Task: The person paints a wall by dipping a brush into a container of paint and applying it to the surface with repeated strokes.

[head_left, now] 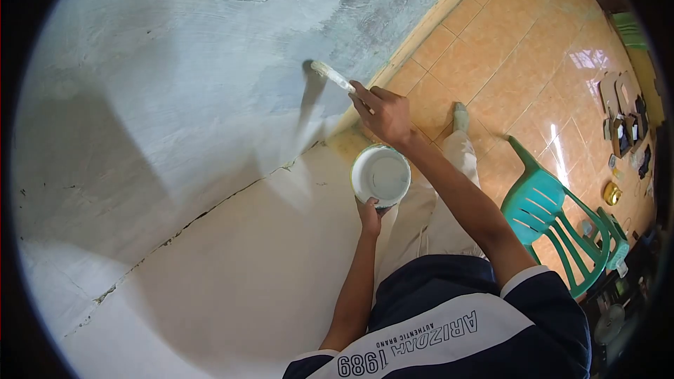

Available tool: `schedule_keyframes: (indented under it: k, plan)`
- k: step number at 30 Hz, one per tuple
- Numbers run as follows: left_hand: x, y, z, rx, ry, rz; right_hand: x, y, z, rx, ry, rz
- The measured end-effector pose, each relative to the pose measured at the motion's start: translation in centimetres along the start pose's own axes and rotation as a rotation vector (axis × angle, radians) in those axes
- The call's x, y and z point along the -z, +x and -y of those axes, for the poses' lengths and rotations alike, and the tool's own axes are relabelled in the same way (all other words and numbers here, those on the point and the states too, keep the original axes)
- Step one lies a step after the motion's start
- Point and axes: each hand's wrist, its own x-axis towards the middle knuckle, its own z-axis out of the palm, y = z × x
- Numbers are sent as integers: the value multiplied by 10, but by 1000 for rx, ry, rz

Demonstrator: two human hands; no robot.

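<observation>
My right hand (pixel 385 114) is closed around the handle of a paintbrush (pixel 333 76), whose whitish head is at the blue-grey wall (pixel 232 49); whether the bristles touch it I cannot tell. Below it, my left hand (pixel 370 215) holds a round white tub (pixel 381 174) by its near side, the thumb over the rim. White paint coats the inside of the tub. Darker, rougher patches show on the wall right of the brush.
A long crack (pixel 168 240) runs along the wall corner at lower left. On the orange tiled floor (pixel 512 63) stands a green plastic chair (pixel 537 200) at right. Beyond it are a gold kettle (pixel 612 193) and several small items.
</observation>
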Motion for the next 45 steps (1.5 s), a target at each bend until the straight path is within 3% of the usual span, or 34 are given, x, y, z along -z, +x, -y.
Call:
schedule_keyframes:
  k: [9,14,18,23,26,33,35,39,41,45]
  plan:
    - [0,2,-5,-7,4,-23,-38,0,-37,33,-74,22]
    - [-1,2,-8,-6,6,-32,-43,-6,-69,-101,-251,363]
    - [2,6,-6,10,17,-17,-25,1,-40,-79,-193,324]
    - [-8,1,-12,-9,7,-26,5,7,2,31,65,26]
    - [-8,3,-14,-8,-3,-5,12,7,9,107,56,-62]
    - [-3,8,-14,10,23,-35,-48,-7,-64,-26,-155,136]
    - [0,8,-14,-1,14,-36,-52,-9,-78,-153,-245,343]
    - [8,9,-11,1,14,-15,-29,2,-51,-142,-158,325]
    - [8,10,-10,-6,6,9,-11,9,-25,-34,-34,145]
    - [5,9,-11,5,46,-17,8,5,-1,17,112,33]
